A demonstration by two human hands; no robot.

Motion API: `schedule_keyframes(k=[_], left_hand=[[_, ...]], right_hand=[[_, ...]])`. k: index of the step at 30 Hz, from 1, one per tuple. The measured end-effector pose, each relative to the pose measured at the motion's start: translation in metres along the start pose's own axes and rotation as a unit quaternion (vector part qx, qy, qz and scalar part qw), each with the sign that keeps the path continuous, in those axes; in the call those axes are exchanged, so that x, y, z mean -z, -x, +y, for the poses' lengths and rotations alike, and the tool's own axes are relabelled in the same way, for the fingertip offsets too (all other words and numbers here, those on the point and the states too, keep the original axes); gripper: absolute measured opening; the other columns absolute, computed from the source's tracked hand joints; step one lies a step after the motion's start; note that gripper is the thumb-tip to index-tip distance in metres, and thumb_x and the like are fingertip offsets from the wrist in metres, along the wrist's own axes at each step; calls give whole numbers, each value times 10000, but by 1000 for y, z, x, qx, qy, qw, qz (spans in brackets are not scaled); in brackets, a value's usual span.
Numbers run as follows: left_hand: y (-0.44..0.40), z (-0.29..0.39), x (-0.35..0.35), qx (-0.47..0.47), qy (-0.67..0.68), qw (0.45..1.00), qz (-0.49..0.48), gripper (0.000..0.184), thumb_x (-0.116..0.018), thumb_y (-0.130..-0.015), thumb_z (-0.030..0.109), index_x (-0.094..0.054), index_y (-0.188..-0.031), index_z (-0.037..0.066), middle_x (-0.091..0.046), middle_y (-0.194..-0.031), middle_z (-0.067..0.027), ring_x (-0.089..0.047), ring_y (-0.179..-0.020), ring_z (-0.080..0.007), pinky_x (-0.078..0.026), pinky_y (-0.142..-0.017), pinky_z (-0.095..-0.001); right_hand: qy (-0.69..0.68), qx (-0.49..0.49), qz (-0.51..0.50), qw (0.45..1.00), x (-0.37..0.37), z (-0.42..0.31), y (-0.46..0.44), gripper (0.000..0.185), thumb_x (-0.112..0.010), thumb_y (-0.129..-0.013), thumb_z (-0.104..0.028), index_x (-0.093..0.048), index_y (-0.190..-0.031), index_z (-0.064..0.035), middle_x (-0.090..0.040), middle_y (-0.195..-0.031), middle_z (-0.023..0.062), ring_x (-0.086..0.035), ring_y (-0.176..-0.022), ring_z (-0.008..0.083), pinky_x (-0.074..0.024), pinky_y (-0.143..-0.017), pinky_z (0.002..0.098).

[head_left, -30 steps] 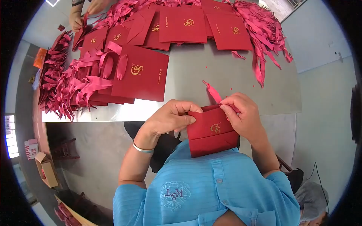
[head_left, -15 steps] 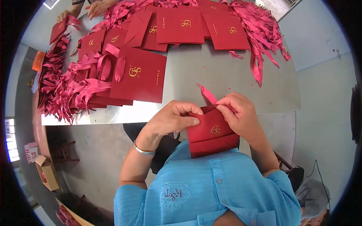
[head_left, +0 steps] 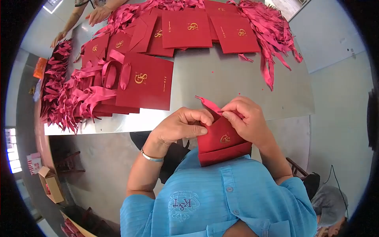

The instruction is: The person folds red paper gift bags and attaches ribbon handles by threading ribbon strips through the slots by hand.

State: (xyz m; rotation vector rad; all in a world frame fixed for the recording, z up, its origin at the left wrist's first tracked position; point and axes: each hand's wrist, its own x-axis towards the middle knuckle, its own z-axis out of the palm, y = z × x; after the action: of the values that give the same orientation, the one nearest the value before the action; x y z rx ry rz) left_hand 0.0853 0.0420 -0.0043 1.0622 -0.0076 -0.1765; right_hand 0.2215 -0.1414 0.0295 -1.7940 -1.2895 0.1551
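A red paper gift bag with a gold logo is held against my chest, its opening facing away from me. My left hand, with a silver bangle on the wrist, pinches the bag's upper left edge between thumb and fingers. At the upper right corner of the bag, my right hand pinches a pink ribbon between thumb and forefinger. The ribbon's narrow tip points up and left, above the bag's opening. Whether the ribbon passes through a hole is hidden by my fingers.
On the metal table lie flat red bags and a stack of ribboned bags at left. Loose pink ribbons hang at the far right. Another person's hand is at the far left. An open cardboard box stands low left.
My right hand and the ribbon have shifted slightly left over the bag's opening. The other person's hand has let go of a red bag at the far left.
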Motion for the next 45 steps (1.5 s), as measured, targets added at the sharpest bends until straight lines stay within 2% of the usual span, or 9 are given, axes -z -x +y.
schedule_keyframes(k=[3, 5, 11, 15, 17, 20, 27, 35, 45], left_hand=[[2, -4, 2, -65, 1, 997, -36, 114, -636, -813, -68, -647, -902, 2, -546, -1016, -47, -460, -704, -38, -348, -550, -178], [8, 10, -7, 45, 26, 997, 56, 123, -634, -817, -67, -646, -922, -4, -582, -913, -25, -464, -630, -23, -336, -500, -175], [9, 24, -21, 50, -115, 981, 150, 121, -634, -843, -42, -657, -951, 7, -583, -685, 55, -421, -497, 7, -300, -409, -180], [9, 21, -9, 95, -96, 986, 101, 124, -620, -830, -63, -648, -934, -2, -615, -804, 7, -482, -603, -17, -371, -493, -183], [5, 17, -8, -7, -99, 995, 20, 140, -610, -803, -90, -634, -919, -14, -611, -928, -36, -524, -775, -67, -434, -659, -220], [3, 12, 2, -1, -95, 995, -5, 156, -601, -777, -110, -623, -904, -24, -590, -1012, -63, -512, -914, -112, -424, -802, -260], [-1, 14, 3, -9, -38, 998, -56, 166, -605, -757, -110, -638, -888, -13, -594, -998, -65, -519, -900, -118, -420, -793, -253], [7, 25, -1, 114, 19, 992, 47, 154, -604, -770, -56, -658, -912, -33, -606, -1004, -78, -531, -916, -132, -422, -823, -261], [0, 21, 3, 6, -34, 998, -46, 133, -642, -761, -36, -660, -893, -29, -589, -949, -78, -529, -879, -147, -433, -784, -273]], right_hand=[[-7, 1, 10, 1000, 1, -1, 1, 82, -683, -763, 27, -639, -825, -4, -619, -754, 103, -576, -681, 241, -458, -626, 334], [12, 24, 27, 999, 5, -2, 0, 83, -680, -772, 29, -639, -835, -3, -616, -754, 101, -575, -676, 226, -456, -613, 325], [-23, -5, 32, 999, 18, -12, 6, 83, -684, -788, 19, -637, -852, -6, -615, -768, 95, -572, -665, 199, -452, -590, 307], [-20, 14, 29, 999, 15, -5, 3, 82, -683, -791, 16, -638, -856, -7, -616, -776, 96, -574, -673, 203, -453, -595, 305], [-18, 23, 26, 999, 11, -4, 2, 77, -680, -796, 12, -638, -858, -6, -615, -770, 95, -577, -686, 208, -456, -605, 307], [-33, -14, 16, 999, 8, 0, 3, 75, -682, -797, 5, -639, -857, -4, -618, -768, 97, -579, -697, 218, -460, -615, 315], [-37, 10, 15, 999, 3, 3, 0, 77, -685, -797, 2, -641, -859, -3, -614, -760, 99, -576, -693, 218, -459, -618, 315], [-57, -45, 7, 997, 11, 0, 5, 81, -685, -806, -2, -638, -871, -6, -606, -769, 84, -569, -692, 197, -450, -615, 298], [-36, 23, 9, 999, -1, 7, -3, 77, -691, -798, -12, -637, -854, -12, -628, -774, 96, -571, -691, 223, -448, -626, 325]])
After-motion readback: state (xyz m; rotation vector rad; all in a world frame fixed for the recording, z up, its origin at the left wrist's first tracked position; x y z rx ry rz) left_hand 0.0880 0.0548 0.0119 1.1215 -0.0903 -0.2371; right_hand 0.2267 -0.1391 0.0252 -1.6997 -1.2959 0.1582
